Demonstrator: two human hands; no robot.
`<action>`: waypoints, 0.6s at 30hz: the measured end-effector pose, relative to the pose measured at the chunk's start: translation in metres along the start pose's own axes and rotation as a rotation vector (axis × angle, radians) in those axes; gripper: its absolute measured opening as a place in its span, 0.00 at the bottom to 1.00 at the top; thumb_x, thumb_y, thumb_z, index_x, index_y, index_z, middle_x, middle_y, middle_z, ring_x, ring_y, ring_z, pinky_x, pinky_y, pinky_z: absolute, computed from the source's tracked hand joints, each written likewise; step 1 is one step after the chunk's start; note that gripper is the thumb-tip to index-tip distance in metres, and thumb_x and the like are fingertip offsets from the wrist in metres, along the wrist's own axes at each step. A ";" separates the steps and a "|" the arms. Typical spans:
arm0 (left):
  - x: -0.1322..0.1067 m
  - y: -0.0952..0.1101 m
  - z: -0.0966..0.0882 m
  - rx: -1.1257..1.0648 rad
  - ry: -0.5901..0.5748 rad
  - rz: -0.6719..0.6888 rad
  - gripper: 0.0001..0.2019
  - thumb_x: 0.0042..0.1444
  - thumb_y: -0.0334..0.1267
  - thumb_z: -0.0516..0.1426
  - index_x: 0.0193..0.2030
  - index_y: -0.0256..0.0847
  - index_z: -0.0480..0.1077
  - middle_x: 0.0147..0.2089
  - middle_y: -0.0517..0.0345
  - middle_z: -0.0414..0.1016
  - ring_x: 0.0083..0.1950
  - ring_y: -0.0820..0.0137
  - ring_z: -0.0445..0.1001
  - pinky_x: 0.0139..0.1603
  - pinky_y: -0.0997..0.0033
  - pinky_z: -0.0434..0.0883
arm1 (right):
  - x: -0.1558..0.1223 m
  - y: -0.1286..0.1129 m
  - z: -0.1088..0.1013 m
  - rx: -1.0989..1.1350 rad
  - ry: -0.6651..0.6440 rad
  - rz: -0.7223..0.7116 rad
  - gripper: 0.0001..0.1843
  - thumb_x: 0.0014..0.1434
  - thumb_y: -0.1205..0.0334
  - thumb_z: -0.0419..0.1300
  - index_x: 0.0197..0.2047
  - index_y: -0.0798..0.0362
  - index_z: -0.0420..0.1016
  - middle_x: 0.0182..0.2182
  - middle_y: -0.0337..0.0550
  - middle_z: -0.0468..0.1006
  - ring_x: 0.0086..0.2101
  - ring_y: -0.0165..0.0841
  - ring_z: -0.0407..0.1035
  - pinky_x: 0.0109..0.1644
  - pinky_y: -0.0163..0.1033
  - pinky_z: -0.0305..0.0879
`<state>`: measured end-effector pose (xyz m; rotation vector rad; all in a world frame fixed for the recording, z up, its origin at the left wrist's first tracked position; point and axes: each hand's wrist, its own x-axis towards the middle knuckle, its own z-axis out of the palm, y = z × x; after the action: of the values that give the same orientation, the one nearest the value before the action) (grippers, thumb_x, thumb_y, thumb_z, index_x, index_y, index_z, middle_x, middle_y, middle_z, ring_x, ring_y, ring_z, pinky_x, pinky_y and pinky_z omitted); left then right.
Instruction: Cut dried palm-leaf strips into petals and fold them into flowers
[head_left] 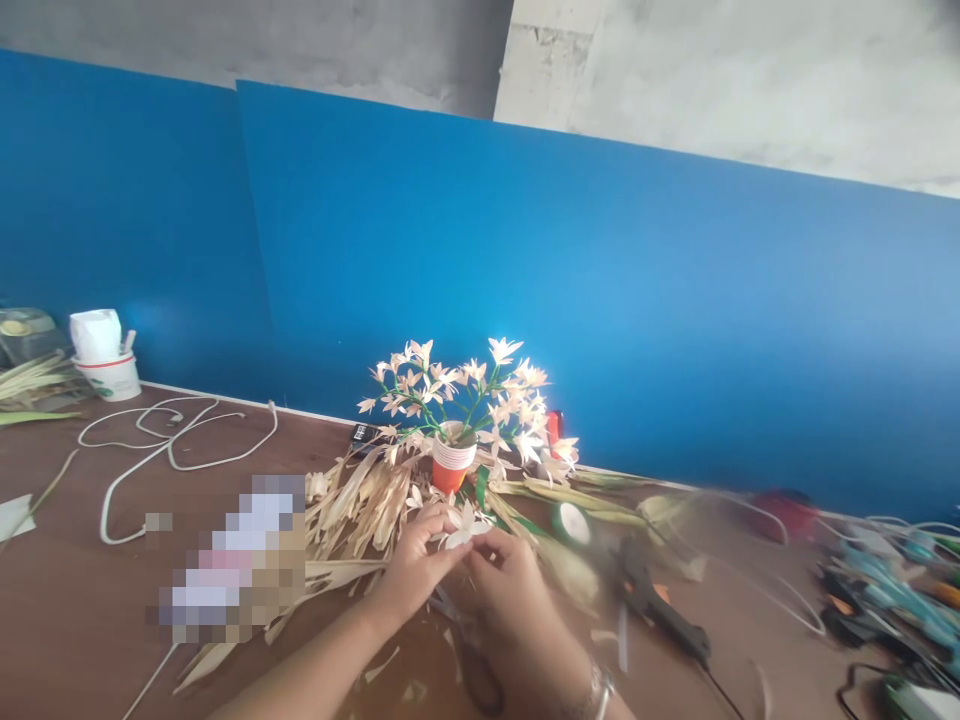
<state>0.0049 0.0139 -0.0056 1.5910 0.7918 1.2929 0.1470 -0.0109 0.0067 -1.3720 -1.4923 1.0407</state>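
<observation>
A pale, pointed-petal flower (464, 524), seemingly made from dried husk, is held up between my two hands. My left hand (417, 552) pinches it from the left with thumb and fingers. From the right, the fingertips of my right hand (514, 575) are closed on the petals' edge; a bracelet circles that wrist. Just beyond stands an orange-and-white cup (452, 466) holding green-stemmed sprays of similar flowers (517, 400). Scissors (480, 680) lie on the table, partly hidden under my right forearm.
Dried husks (360, 500) spread around the cup on the brown table (315, 690). A roll of tape (574, 523) and a black glue gun (664, 605) lie to the right. White cables (139, 455) and a paper cup (111, 378) are at left. Tangled items (885, 600) fill the far right.
</observation>
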 end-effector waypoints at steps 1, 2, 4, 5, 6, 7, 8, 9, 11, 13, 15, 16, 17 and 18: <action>0.000 -0.001 0.000 0.023 0.029 0.023 0.06 0.51 0.38 0.59 0.26 0.41 0.71 0.38 0.54 0.72 0.44 0.63 0.68 0.50 0.68 0.62 | -0.001 -0.003 -0.001 0.025 0.007 0.007 0.10 0.49 0.55 0.60 0.28 0.55 0.75 0.24 0.40 0.75 0.28 0.34 0.67 0.31 0.35 0.61; 0.000 -0.002 -0.001 0.051 0.066 0.049 0.05 0.51 0.38 0.59 0.26 0.42 0.71 0.37 0.54 0.72 0.43 0.63 0.68 0.49 0.68 0.63 | -0.002 -0.008 -0.002 0.050 0.023 0.014 0.10 0.49 0.55 0.60 0.28 0.54 0.74 0.24 0.40 0.75 0.27 0.34 0.66 0.30 0.35 0.61; 0.001 -0.003 -0.002 0.117 0.139 0.091 0.05 0.52 0.37 0.58 0.27 0.43 0.71 0.35 0.55 0.72 0.42 0.63 0.68 0.46 0.68 0.63 | -0.008 -0.019 -0.003 0.101 0.072 0.034 0.10 0.50 0.55 0.60 0.28 0.54 0.73 0.24 0.38 0.73 0.26 0.32 0.65 0.29 0.34 0.60; 0.001 -0.003 -0.003 0.153 0.161 0.103 0.04 0.52 0.37 0.58 0.28 0.43 0.72 0.35 0.55 0.72 0.41 0.63 0.68 0.45 0.68 0.63 | -0.011 -0.025 -0.004 0.125 0.099 0.054 0.11 0.50 0.54 0.59 0.26 0.53 0.71 0.23 0.38 0.72 0.25 0.31 0.64 0.29 0.34 0.60; 0.001 -0.003 -0.004 0.188 0.170 0.110 0.05 0.53 0.37 0.57 0.29 0.43 0.72 0.34 0.55 0.73 0.40 0.63 0.68 0.45 0.68 0.62 | -0.015 -0.031 -0.004 0.151 0.117 0.077 0.12 0.51 0.53 0.58 0.25 0.53 0.70 0.22 0.37 0.70 0.24 0.30 0.63 0.28 0.33 0.59; 0.001 -0.003 -0.004 0.219 0.174 0.114 0.05 0.53 0.38 0.57 0.29 0.43 0.72 0.34 0.55 0.72 0.40 0.63 0.68 0.44 0.68 0.62 | -0.018 -0.035 -0.004 0.181 0.094 0.104 0.14 0.53 0.51 0.57 0.26 0.53 0.71 0.21 0.36 0.69 0.23 0.29 0.62 0.28 0.33 0.59; 0.001 -0.003 -0.005 0.246 0.176 0.115 0.06 0.54 0.38 0.56 0.29 0.43 0.72 0.33 0.55 0.72 0.39 0.63 0.67 0.43 0.67 0.62 | -0.020 -0.038 -0.003 0.223 0.104 0.118 0.16 0.53 0.48 0.56 0.27 0.53 0.71 0.20 0.36 0.69 0.22 0.29 0.61 0.27 0.33 0.58; 0.001 -0.003 -0.005 0.267 0.179 0.117 0.06 0.54 0.37 0.56 0.28 0.43 0.72 0.32 0.55 0.72 0.38 0.63 0.67 0.43 0.67 0.62 | -0.021 -0.040 -0.003 0.262 0.093 0.133 0.17 0.53 0.47 0.56 0.26 0.53 0.70 0.20 0.36 0.68 0.21 0.28 0.60 0.26 0.33 0.57; 0.001 -0.004 -0.004 0.279 0.182 0.115 0.07 0.53 0.36 0.56 0.26 0.43 0.72 0.30 0.55 0.71 0.37 0.63 0.67 0.41 0.68 0.62 | -0.020 -0.039 -0.001 0.301 -0.014 0.177 0.16 0.51 0.49 0.60 0.24 0.53 0.68 0.17 0.34 0.64 0.18 0.26 0.56 0.23 0.32 0.53; 0.001 -0.006 -0.003 0.234 0.176 0.099 0.08 0.53 0.36 0.56 0.25 0.43 0.71 0.29 0.56 0.70 0.36 0.64 0.66 0.40 0.68 0.62 | -0.018 -0.036 0.000 0.335 -0.095 0.202 0.15 0.48 0.52 0.63 0.23 0.53 0.66 0.15 0.31 0.61 0.17 0.25 0.54 0.22 0.31 0.51; 0.000 -0.007 -0.002 0.137 0.149 0.056 0.08 0.53 0.37 0.56 0.24 0.42 0.71 0.28 0.56 0.70 0.34 0.65 0.66 0.38 0.70 0.62 | -0.017 -0.034 0.000 0.389 -0.061 0.208 0.13 0.48 0.53 0.63 0.26 0.53 0.67 0.17 0.32 0.63 0.18 0.25 0.56 0.22 0.31 0.52; 0.000 -0.008 -0.002 0.086 0.131 0.028 0.08 0.53 0.37 0.56 0.25 0.42 0.71 0.27 0.57 0.69 0.33 0.66 0.65 0.36 0.70 0.62 | -0.017 -0.033 0.000 0.412 -0.025 0.210 0.13 0.49 0.52 0.62 0.27 0.53 0.68 0.19 0.33 0.65 0.19 0.25 0.57 0.22 0.31 0.53; 0.000 -0.008 -0.001 0.045 0.117 0.004 0.07 0.52 0.37 0.56 0.25 0.41 0.71 0.27 0.58 0.68 0.32 0.67 0.65 0.35 0.71 0.62 | -0.018 -0.034 0.000 0.423 0.001 0.213 0.13 0.49 0.52 0.62 0.28 0.53 0.68 0.20 0.34 0.66 0.20 0.25 0.58 0.23 0.31 0.53; 0.000 -0.008 -0.001 0.019 0.107 -0.013 0.07 0.52 0.36 0.56 0.25 0.41 0.71 0.26 0.58 0.68 0.31 0.68 0.64 0.34 0.72 0.62 | -0.019 -0.034 0.000 0.422 0.017 0.213 0.13 0.49 0.52 0.61 0.29 0.53 0.68 0.21 0.34 0.66 0.20 0.26 0.59 0.23 0.32 0.54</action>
<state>0.0041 0.0169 -0.0128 1.5393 0.8804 1.3741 0.1377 -0.0316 0.0383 -1.2442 -1.0486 1.3831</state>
